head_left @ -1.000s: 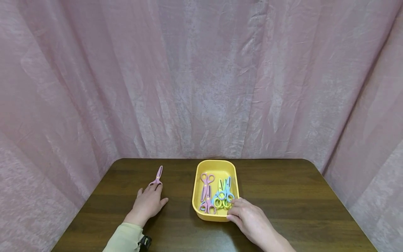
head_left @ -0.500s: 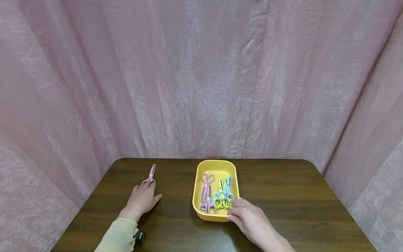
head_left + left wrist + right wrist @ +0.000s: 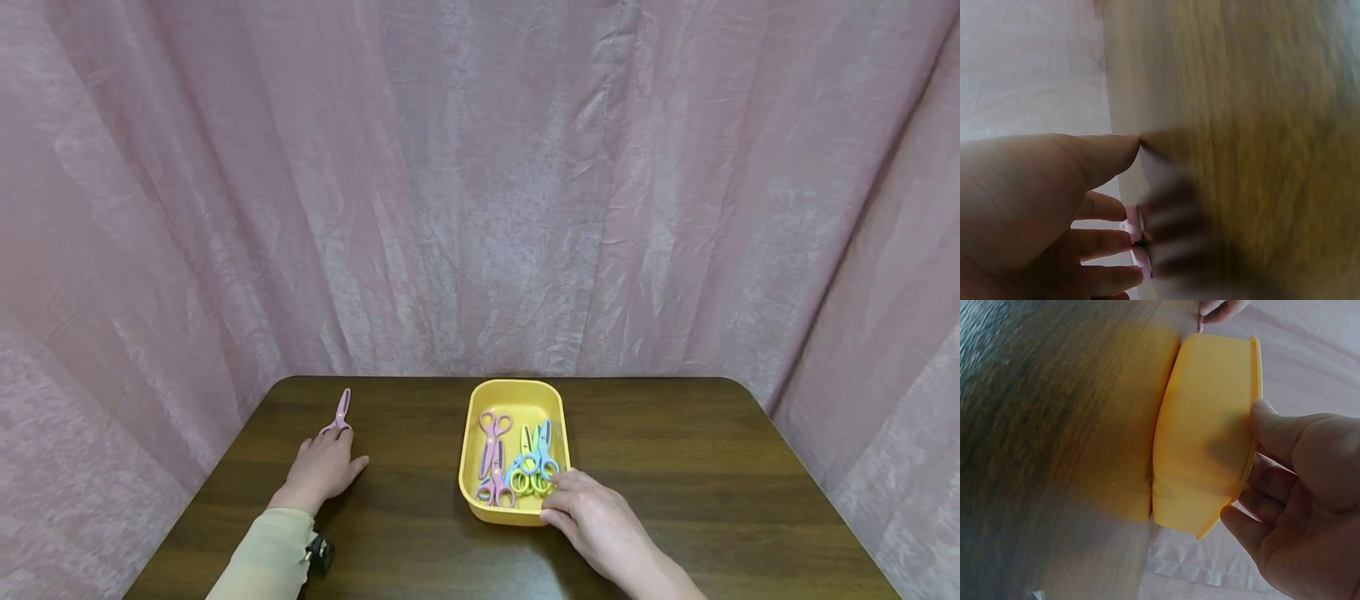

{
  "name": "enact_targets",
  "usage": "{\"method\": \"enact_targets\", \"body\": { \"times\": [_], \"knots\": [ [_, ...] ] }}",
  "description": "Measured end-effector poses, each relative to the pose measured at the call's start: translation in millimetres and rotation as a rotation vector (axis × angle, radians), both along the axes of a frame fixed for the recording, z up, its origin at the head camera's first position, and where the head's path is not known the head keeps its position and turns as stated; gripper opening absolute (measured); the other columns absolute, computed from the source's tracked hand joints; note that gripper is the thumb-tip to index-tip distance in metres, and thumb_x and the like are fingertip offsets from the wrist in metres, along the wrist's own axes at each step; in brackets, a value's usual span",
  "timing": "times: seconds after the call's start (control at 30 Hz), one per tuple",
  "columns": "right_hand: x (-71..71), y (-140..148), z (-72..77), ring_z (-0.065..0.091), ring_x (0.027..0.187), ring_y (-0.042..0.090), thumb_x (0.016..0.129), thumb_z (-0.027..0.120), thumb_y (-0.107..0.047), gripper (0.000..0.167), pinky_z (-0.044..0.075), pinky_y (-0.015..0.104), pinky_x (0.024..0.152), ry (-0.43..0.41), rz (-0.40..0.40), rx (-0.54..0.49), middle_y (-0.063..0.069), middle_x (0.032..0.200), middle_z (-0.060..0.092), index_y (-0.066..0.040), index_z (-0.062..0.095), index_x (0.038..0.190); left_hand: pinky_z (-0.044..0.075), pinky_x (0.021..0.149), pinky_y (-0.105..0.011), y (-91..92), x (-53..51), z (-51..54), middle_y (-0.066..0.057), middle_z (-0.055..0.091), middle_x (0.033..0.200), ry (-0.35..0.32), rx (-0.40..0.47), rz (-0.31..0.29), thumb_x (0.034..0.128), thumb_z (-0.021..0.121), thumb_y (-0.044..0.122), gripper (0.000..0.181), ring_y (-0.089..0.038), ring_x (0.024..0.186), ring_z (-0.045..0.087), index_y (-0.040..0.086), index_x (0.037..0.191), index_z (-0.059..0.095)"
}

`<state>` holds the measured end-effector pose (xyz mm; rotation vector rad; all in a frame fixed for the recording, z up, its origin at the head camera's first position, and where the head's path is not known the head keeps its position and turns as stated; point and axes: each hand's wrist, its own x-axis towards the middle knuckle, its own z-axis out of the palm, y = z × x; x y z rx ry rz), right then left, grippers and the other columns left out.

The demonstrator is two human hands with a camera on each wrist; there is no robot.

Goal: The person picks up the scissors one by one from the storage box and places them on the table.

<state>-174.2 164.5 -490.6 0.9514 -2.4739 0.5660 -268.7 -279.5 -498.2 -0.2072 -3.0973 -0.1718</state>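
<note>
Fingertips of my left hand [image 3: 324, 468] press on the handle loops of pink scissors [image 3: 342, 412], which lie on the table at the left with blades pointing away. In the left wrist view the fingers of the left hand [image 3: 1054, 206] are nearly straight, touching the pink handles [image 3: 1135, 228]. My right hand [image 3: 600, 521] grips the near right corner of a yellow tray [image 3: 512, 516], thumb outside and fingers over the rim. Pink scissors [image 3: 498, 475] lie in its left part, blue scissors [image 3: 544, 450] and yellow-green scissors [image 3: 525, 450] in its right part.
The tray stands mid-table on the dark wooden table [image 3: 675, 450]. A pink curtain [image 3: 480, 208] hangs behind the table's far edge and along both sides. A black band [image 3: 321, 553] is at the left wrist, by a pale sleeve [image 3: 270, 546].
My left hand has moved left across the table, and the pink scissors under its fingertips have slid left with it. The right hand and the tray have hardly moved.
</note>
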Motion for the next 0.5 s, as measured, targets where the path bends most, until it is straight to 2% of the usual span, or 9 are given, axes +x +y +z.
{"method": "enact_targets", "body": {
  "times": [0.37,0.5],
  "knots": [
    [0.5,0,-0.1,0.071,0.111,0.019,0.094,0.087,-0.021,0.017,0.062,0.041,0.091,-0.001,-0.006,0.007,-0.014,0.097,0.072,-0.024,0.076,0.082,0.04,0.112,-0.076,-25.3,-7.5,-1.2,-0.041,0.053,0.15,0.007,0.014,0.021,0.1065,0.073,0.034,0.07,-0.06,0.142,0.049,-0.019,0.147,0.051],
    [0.5,0,-1.3,0.071,0.111,0.019,0.093,0.088,-0.02,0.017,0.062,0.041,0.09,0.023,0.0,0.002,-0.014,0.097,0.072,-0.024,0.076,0.081,0.038,0.113,-0.077,-35.4,-9.4,-1.1,-0.044,0.051,0.151,-0.011,0.021,0.035,0.1071,0.072,0.035,0.072,-0.062,0.142,0.048,-0.019,0.148,0.049]
  ]
}}
